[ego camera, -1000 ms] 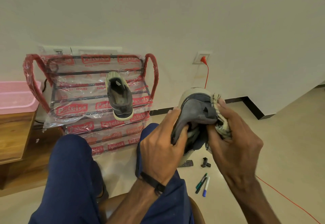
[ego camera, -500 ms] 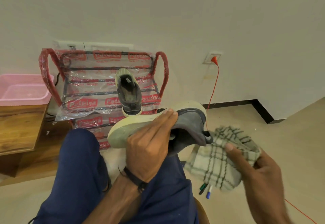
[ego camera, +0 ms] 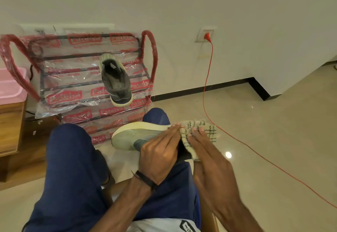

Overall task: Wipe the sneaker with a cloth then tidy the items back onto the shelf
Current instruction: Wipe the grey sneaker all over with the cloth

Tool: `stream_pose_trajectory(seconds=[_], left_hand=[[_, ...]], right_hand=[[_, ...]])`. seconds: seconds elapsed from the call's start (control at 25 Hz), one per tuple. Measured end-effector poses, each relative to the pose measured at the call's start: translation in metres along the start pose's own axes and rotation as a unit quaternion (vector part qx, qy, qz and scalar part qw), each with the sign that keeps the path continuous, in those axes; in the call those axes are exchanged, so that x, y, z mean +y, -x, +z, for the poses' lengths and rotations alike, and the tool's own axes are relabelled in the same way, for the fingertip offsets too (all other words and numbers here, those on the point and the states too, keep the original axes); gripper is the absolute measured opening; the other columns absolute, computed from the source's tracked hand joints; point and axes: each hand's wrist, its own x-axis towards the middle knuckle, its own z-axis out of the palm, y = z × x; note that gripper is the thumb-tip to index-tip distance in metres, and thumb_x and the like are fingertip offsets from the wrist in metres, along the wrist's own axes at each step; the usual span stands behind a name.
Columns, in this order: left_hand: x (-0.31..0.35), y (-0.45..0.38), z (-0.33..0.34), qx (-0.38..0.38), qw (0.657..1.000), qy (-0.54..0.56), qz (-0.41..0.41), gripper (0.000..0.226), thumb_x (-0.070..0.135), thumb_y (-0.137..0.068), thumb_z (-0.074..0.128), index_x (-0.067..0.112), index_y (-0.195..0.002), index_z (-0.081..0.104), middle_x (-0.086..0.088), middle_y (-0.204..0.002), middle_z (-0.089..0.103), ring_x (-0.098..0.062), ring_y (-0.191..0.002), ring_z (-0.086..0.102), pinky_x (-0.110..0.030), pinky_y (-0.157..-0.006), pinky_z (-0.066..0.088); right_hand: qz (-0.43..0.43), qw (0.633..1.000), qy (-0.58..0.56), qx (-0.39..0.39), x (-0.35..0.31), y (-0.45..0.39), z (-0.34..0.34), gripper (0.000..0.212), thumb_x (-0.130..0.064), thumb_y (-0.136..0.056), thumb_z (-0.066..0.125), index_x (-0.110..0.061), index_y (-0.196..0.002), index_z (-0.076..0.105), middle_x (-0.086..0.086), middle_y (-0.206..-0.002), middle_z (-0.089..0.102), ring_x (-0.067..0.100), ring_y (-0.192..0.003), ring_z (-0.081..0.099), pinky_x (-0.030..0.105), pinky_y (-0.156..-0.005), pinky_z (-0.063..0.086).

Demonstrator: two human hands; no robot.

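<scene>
A grey sneaker with a pale sole lies on its side across my right thigh, sole facing up and away. My left hand grips it from above, fingers stretched along the sole. A white checked cloth is pressed against the sneaker's right end under my right hand, whose fingers lie flat on it. The matching grey sneaker stands toe-down on the upper tier of the plastic-wrapped red shoe rack against the wall.
A pink tub sits on a wooden cabinet at the left. An orange cable runs from a wall socket across the tiled floor to the right. My legs in blue trousers fill the lower middle.
The sneaker has been turned onto its side and lowered onto my thigh. My right hand swung out to the right with the cloth, then brought it back against the sneaker's end.
</scene>
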Motion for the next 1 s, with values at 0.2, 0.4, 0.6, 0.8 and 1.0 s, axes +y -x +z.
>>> stream_pose_trajectory(seconds=[0.2, 0.4, 0.6, 0.8, 1.0], left_hand=[[0.008, 0.025, 0.003, -0.024, 1.0, 0.006, -0.004, 0.033, 0.004, -0.089, 0.07, 0.007, -0.122, 0.074, -0.007, -0.127, 0.071, -0.017, -0.112, 0.071, -0.032, -0.094, 0.059], [0.01, 0.039, 0.006, -0.038, 0.999, -0.001, 0.01, 0.029, 0.012, -0.099, 0.062, 0.006, -0.125, 0.071, -0.008, -0.135, 0.066, -0.02, -0.128, 0.062, -0.037, -0.105, 0.052], [-0.011, 0.042, -0.011, -0.091, 0.994, -0.035, 0.045, 0.043, 0.005, -0.088, 0.059, 0.004, -0.131, 0.067, -0.01, -0.14, 0.062, -0.025, -0.135, 0.055, -0.043, -0.113, 0.044], [-0.018, 0.043, -0.011, -0.074, 0.996, -0.045, 0.006, 0.045, 0.001, -0.082, 0.07, 0.007, -0.127, 0.071, -0.006, -0.134, 0.066, -0.022, -0.128, 0.062, -0.041, -0.105, 0.05], [-0.004, 0.042, -0.001, -0.083, 0.994, -0.054, 0.034, 0.038, 0.002, -0.092, 0.057, 0.006, -0.128, 0.07, -0.008, -0.135, 0.066, -0.023, -0.129, 0.061, -0.044, -0.103, 0.053]], right_hand=[[0.033, 0.999, -0.023, -0.031, 0.033, 0.005, 0.013, 0.071, 0.012, -0.073, 0.061, -0.017, -0.138, 0.061, -0.005, -0.148, 0.052, 0.01, -0.139, 0.045, 0.03, -0.11, 0.044], [0.135, 0.985, -0.103, 0.005, 0.029, 0.021, 0.034, 0.068, 0.01, -0.082, 0.065, -0.021, -0.142, 0.056, -0.008, -0.152, 0.046, 0.005, -0.143, 0.038, 0.024, -0.118, 0.031], [0.179, 0.975, -0.129, 0.012, 0.045, 0.013, 0.042, 0.068, 0.01, -0.084, 0.061, -0.022, -0.144, 0.054, -0.01, -0.153, 0.046, 0.005, -0.143, 0.039, 0.037, -0.117, 0.038], [0.049, 0.995, -0.083, 0.014, 0.009, 0.033, 0.047, 0.073, 0.018, -0.078, 0.061, -0.012, -0.144, 0.053, -0.002, -0.156, 0.044, 0.011, -0.149, 0.032, 0.034, -0.116, 0.037], [0.182, 0.977, -0.114, 0.019, 0.043, 0.028, 0.048, 0.072, 0.008, -0.086, 0.063, -0.027, -0.147, 0.049, -0.017, -0.155, 0.038, 0.002, -0.145, 0.033, 0.035, -0.116, 0.039]])
